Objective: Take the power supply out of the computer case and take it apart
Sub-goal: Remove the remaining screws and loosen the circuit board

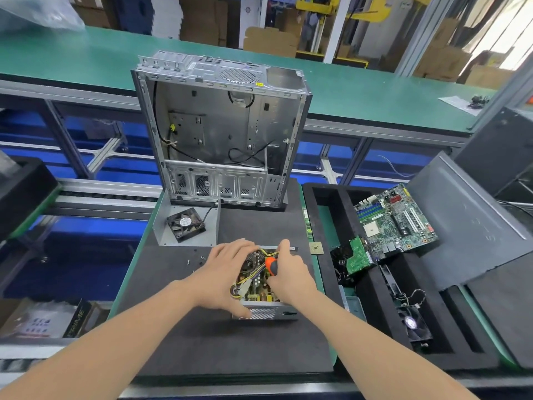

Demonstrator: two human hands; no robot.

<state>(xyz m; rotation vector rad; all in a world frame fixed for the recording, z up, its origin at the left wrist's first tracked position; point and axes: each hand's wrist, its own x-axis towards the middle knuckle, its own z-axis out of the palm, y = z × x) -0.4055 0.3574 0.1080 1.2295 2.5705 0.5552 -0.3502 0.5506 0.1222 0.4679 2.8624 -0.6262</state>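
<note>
The power supply (264, 311) lies on the dark foam mat in front of me with its lid off, its circuit board and yellow and black wires exposed. My left hand (223, 275) grips its left side, thumb on the perforated front wall. An orange-and-black screwdriver (271, 265) stands inside the supply, held by my right hand (288, 274). The supply's lid (164, 226), with a black fan on it, lies to the back left. The computer case (222, 131) stands open and gutted behind.
Loose screws (196, 259) lie left of the supply. A black foam tray (326, 226) on the right holds a motherboard (395, 220), a green drive board (357, 255) and a small fan (412, 324). A dark case panel (467, 220) leans further right.
</note>
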